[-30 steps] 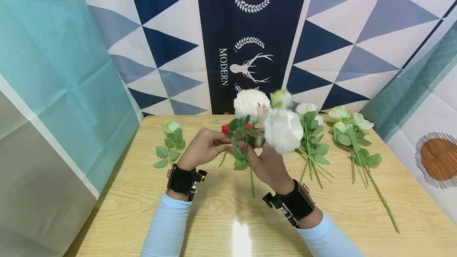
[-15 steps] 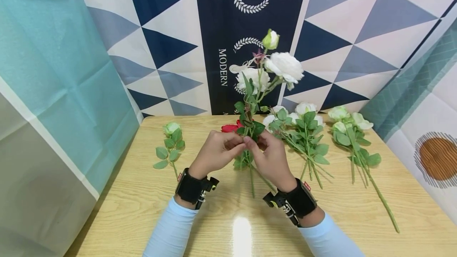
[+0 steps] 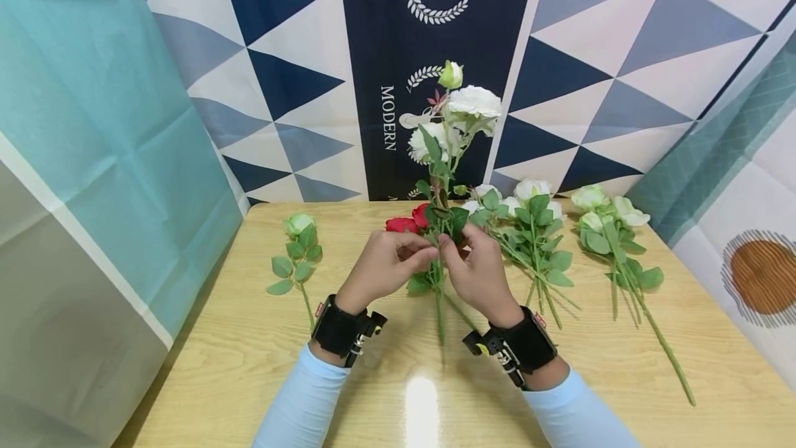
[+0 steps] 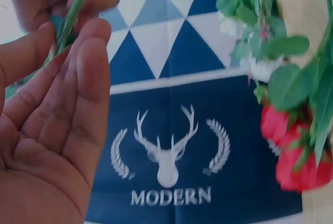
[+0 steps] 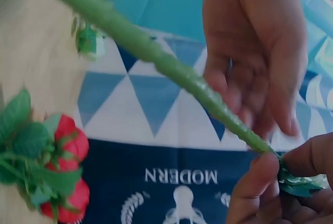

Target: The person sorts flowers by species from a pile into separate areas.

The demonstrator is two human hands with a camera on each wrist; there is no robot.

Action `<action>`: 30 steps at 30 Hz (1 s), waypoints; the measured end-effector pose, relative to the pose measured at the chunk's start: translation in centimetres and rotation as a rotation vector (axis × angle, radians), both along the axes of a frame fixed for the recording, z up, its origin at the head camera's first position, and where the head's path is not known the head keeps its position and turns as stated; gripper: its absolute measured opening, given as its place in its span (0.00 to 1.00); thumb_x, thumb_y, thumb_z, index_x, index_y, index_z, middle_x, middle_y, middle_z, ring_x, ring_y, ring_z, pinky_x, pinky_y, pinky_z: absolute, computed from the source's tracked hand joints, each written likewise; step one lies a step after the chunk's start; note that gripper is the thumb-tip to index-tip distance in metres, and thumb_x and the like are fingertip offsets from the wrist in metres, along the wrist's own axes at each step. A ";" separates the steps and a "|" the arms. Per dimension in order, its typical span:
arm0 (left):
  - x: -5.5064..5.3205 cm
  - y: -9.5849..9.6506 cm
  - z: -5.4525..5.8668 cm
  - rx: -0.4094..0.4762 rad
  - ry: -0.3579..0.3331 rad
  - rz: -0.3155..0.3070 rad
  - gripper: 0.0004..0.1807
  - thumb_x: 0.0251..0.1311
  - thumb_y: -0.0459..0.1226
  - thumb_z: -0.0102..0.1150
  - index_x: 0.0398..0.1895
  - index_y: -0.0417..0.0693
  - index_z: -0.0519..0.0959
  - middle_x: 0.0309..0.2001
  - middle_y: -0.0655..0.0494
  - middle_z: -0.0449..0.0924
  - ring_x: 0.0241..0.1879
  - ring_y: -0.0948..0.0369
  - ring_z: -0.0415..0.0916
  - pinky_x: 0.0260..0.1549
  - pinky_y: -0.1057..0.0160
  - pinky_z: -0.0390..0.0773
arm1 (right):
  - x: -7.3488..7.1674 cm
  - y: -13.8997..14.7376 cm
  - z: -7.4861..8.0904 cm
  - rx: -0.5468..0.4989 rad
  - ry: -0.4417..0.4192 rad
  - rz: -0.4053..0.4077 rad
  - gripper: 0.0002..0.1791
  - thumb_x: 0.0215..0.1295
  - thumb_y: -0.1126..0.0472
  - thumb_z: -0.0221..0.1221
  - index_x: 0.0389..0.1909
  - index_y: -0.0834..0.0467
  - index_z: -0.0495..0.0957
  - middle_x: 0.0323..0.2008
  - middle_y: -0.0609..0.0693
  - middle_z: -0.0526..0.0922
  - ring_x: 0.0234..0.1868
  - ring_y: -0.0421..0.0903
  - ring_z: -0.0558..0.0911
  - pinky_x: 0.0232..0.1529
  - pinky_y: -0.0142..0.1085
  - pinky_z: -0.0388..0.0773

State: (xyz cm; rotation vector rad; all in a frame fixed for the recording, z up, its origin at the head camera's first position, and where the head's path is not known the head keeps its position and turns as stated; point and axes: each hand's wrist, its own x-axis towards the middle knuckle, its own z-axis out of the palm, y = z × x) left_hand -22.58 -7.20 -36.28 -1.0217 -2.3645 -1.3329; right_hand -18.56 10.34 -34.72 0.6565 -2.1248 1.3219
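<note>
In the head view, a spray of white artificial roses (image 3: 474,104) with a pale green bud (image 3: 450,75) stands upright above the table. My right hand (image 3: 480,272) pinches it by the stem; in the right wrist view the thumb and fingertips meet on the green stem (image 5: 171,70) beside a leaf. Facing it, my left hand (image 3: 394,261) hovers by the stem with loosely bent fingers. The right wrist view shows this left hand (image 5: 255,42) behind the stem, its thumb apart from the fingers. Red roses (image 3: 403,225) lie on the table just behind the hands, partly hidden.
A single pale green rose (image 3: 301,223) lies at the left of the wooden table (image 3: 373,379). White roses (image 3: 533,190) and greenish-white roses (image 3: 631,213) lie on the right, one long stem reaching forward. A patterned curtain (image 3: 298,75) hangs behind the table.
The white spray has swung from leaning toward me to upright, then slightly left. The hands came together at its stem, and now a small gap shows between them.
</note>
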 end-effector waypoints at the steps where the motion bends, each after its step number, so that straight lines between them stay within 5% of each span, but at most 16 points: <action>1: -0.1 -0.4 0.1 -0.002 0.000 0.018 0.09 0.66 0.40 0.61 0.38 0.44 0.86 0.25 0.60 0.83 0.23 0.69 0.79 0.23 0.70 0.78 | -0.5 0.4 -0.4 0.007 0.002 -0.003 0.06 0.69 0.75 0.54 0.31 0.67 0.73 0.22 0.53 0.72 0.18 0.41 0.66 0.20 0.31 0.64; 6: -0.8 -3.0 0.8 0.000 0.022 0.139 0.11 0.68 0.41 0.59 0.38 0.45 0.86 0.25 0.57 0.84 0.22 0.70 0.78 0.22 0.68 0.77 | -3.1 3.7 -1.4 0.068 0.046 -0.094 0.04 0.70 0.70 0.54 0.38 0.66 0.78 0.24 0.53 0.77 0.20 0.42 0.71 0.19 0.29 0.67; 17: -1.7 -9.2 0.9 -0.037 -0.022 0.410 0.11 0.69 0.40 0.58 0.39 0.42 0.85 0.28 0.51 0.84 0.25 0.63 0.81 0.27 0.65 0.80 | -5.1 10.9 -1.7 0.370 0.019 -0.467 0.10 0.71 0.70 0.47 0.27 0.63 0.67 0.22 0.58 0.66 0.19 0.51 0.61 0.21 0.39 0.53; 24: -1.8 -10.3 0.7 -0.023 -0.064 0.448 0.10 0.69 0.40 0.58 0.39 0.43 0.85 0.26 0.55 0.83 0.25 0.64 0.80 0.27 0.65 0.80 | -6.3 14.0 -3.7 0.519 -0.141 -0.641 0.16 0.69 0.72 0.47 0.54 0.72 0.73 0.36 0.71 0.75 0.33 0.69 0.73 0.19 0.52 0.66; 30: -1.9 -10.4 0.5 -0.047 -0.100 0.465 0.10 0.69 0.39 0.58 0.38 0.44 0.85 0.26 0.56 0.82 0.24 0.66 0.80 0.27 0.66 0.80 | -7.3 14.4 -5.7 0.564 -0.124 -0.710 0.15 0.65 0.74 0.51 0.51 0.74 0.74 0.29 0.72 0.73 0.27 0.69 0.71 0.18 0.54 0.66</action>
